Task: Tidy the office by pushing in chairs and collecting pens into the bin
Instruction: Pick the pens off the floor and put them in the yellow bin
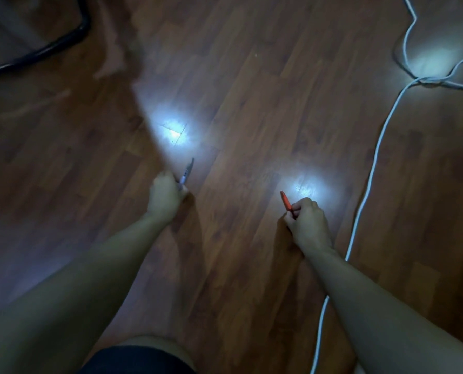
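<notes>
1. The person is reaching both bare arms down toward a dark wooden floor (252, 109), seen from above by the head camera.
2. The left hand (164, 195) is curling into a fist around a blue-grey pen (186, 172), the fingers closed tight on its lower part.
3. That pen is sticking up and away out of the fist, its far end pointing toward a bright patch of reflected light on the boards.
4. The right hand (307, 220) is likewise clamping its fingers around an orange pen (286, 202), with the thumb side turned toward the left.
5. The orange pen is poking out of the top of the fist, tilting slightly leftward, just beside a second bright patch of light.
6. Both hands are hanging near the middle of the floor, well apart from each other; whether the fists are touching the boards cannot be told.
7. A white cable (370, 184) is running along the floor's right side, passing just beside the right wrist and looping near the far right corner.
8. A black curved chair base (49, 47) is sitting at the far left corner, well apart from both hands.
9. A knee in dark shorts (135, 359) is showing at the near edge.
</notes>
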Demonstrator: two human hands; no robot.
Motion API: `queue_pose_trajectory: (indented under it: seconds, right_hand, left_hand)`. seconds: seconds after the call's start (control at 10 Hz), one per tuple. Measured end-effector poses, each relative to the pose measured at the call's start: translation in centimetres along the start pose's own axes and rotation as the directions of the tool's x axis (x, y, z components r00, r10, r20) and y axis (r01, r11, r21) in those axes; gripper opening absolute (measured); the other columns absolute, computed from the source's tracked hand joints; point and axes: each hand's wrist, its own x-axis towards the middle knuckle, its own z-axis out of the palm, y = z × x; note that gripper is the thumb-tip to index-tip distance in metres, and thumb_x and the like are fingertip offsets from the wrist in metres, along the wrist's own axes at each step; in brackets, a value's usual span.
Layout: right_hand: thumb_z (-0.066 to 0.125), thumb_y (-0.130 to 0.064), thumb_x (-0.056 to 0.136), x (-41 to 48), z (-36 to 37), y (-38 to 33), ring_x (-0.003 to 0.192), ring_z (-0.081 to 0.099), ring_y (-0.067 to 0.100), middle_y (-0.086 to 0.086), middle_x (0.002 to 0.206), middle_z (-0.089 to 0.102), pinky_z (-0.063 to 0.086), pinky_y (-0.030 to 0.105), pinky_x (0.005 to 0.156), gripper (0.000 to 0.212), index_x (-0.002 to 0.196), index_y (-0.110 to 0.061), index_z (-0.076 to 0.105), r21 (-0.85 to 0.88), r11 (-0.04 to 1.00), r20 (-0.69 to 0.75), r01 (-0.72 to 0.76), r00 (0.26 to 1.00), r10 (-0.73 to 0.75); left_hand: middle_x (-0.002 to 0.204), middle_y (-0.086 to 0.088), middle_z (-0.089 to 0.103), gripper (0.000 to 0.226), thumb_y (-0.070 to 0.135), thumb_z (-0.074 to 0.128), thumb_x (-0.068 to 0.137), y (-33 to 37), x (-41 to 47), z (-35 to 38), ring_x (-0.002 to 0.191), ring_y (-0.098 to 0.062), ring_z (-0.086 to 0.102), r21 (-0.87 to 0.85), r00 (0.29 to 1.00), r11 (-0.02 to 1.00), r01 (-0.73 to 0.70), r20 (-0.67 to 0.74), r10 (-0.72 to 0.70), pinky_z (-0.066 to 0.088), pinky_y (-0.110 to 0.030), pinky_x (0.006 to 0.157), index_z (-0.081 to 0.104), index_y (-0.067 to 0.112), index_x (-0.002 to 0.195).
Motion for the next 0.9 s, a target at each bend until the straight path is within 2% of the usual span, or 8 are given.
queue_pose_trajectory:
  seconds: [0.1,0.2,0.3,0.4,0.5,0.6,0.7,0.9]
  right_hand:
    - [0.073,-0.02,0.092,-0.1,-1.2,-0.2,0.103,0.066,0.034,0.013,0.109,0.068,0.057,0.044,0.086,0.021,0.108,-0.008,0.067,-0.009,1.0,0.025,-0.022,0.999,0.023]
    - [0.074,-0.023,0.09,-0.4,-4.1,-1.1,0.104,0.066,0.036,0.014,0.109,0.068,0.057,0.045,0.087,0.022,0.106,-0.009,0.068,-0.004,1.0,0.023,-0.014,1.0,0.014]
    - [0.076,-0.023,0.09,-1.3,-8.6,-3.3,0.105,0.068,0.038,0.016,0.112,0.068,0.057,0.046,0.088,0.025,0.108,-0.008,0.067,0.009,1.0,0.021,0.02,1.0,-0.02]
    - [0.078,-0.02,0.089,-3.7,-15.8,-6.9,0.108,0.067,0.039,0.017,0.113,0.068,0.055,0.047,0.091,0.027,0.11,-0.007,0.067,0.022,0.999,0.028,0.044,0.999,-0.044]
    - [0.077,-0.018,0.087,-7.9,-24.5,-11.9,0.104,0.068,0.037,0.016,0.11,0.069,0.055,0.046,0.089,0.024,0.107,-0.008,0.068,0.055,0.995,0.025,0.082,0.996,-0.084]
    - [0.075,-0.016,0.087,-13.3,-33.6,-17.5,0.1,0.07,0.036,0.014,0.107,0.069,0.056,0.047,0.087,0.02,0.105,-0.009,0.068,0.072,0.989,0.027,0.126,0.991,-0.128]
    - [0.074,-0.017,0.088,-19.4,-42.6,-23.3,0.099,0.07,0.035,0.013,0.107,0.07,0.056,0.047,0.088,0.018,0.103,-0.011,0.068,0.075,0.986,0.066,0.151,0.985,-0.156]
    - [0.075,-0.02,0.087,-32.2,-57.7,-34.0,0.094,0.071,0.03,0.008,0.103,0.071,0.058,0.043,0.085,0.017,0.101,-0.015,0.067,0.109,0.975,0.126,0.192,0.97,-0.206]
  left_hand:
    - [0.07,-0.001,0.075,0.021,0.021,0.085,0.078,2.9,-1.4,-1.1,0.074,-0.012,0.072,0.001,0.999,1.0,0.029,0.014,-0.029,0.043,-0.021,0.056,0.08,0.007,0.092]
    - [0.07,-0.004,0.078,0.023,0.024,0.085,0.073,6.4,-3.1,-3.3,0.075,-0.012,0.075,0.042,1.0,0.999,0.004,0.02,-0.005,0.048,-0.026,0.062,0.084,0.008,0.09]
    - [0.075,-0.015,0.077,0.016,0.022,0.085,0.076,11.2,-6.5,-7.2,0.081,-0.024,0.074,0.011,1.0,1.0,-0.024,-0.01,0.024,0.045,-0.031,0.063,0.074,0.01,0.075]
    - [0.064,0.002,0.071,0.015,0.017,0.083,0.08,16.3,-12.4,-12.9,0.069,-0.016,0.066,-0.1,0.999,0.995,-0.028,-0.025,0.026,0.04,-0.017,0.053,0.069,0.018,0.075]
    - [0.065,0.003,0.074,0.006,0.013,0.082,0.08,21.0,-19.9,-19.6,0.062,-0.006,0.063,-0.209,0.999,0.977,-0.041,-0.031,0.035,0.039,-0.008,0.05,0.077,0.014,0.083]
    - [0.072,-0.001,0.078,0.01,0.016,0.083,0.082,24.8,-28.6,-26.8,0.057,-0.001,0.065,-0.303,0.999,0.952,-0.041,-0.018,0.038,0.049,-0.021,0.06,0.077,0.016,0.09]
    - [0.068,0.002,0.076,0.01,0.021,0.082,0.08,27.6,-37.4,-34.4,0.06,-0.011,0.069,-0.4,1.0,0.917,0.014,-0.009,-0.02,0.058,-0.031,0.066,0.077,0.023,0.088]
    - [0.07,0.005,0.078,0.018,0.031,0.08,0.077,30.8,-55.0,-48.0,0.068,-0.011,0.074,-0.552,0.993,0.827,0.102,0.011,-0.115,0.065,-0.04,0.077,0.08,0.025,0.095]
